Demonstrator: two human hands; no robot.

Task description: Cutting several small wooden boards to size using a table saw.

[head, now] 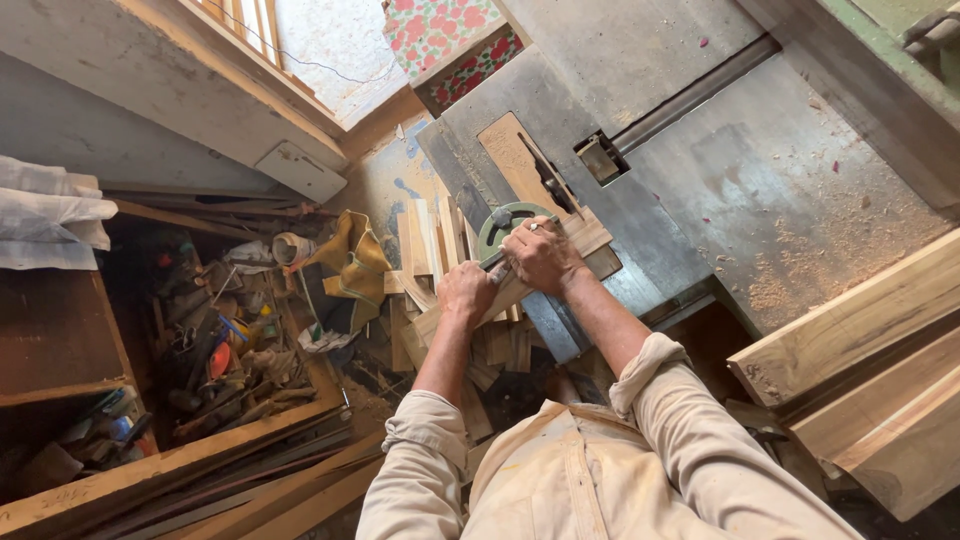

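Stacked planks (pixel 870 370), cluttered tool box (pixel 215 340)

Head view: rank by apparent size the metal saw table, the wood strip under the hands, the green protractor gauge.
1. Metal saw table, by far the largest.
2. Wood strip held by the left hand and right hand; partly hidden.
3. Green protractor gauge, smallest, though partly covered, so the gap to the strip is unsure.

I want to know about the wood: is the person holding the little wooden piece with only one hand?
No, both the left hand and the right hand grip the wooden piece on the saw table.
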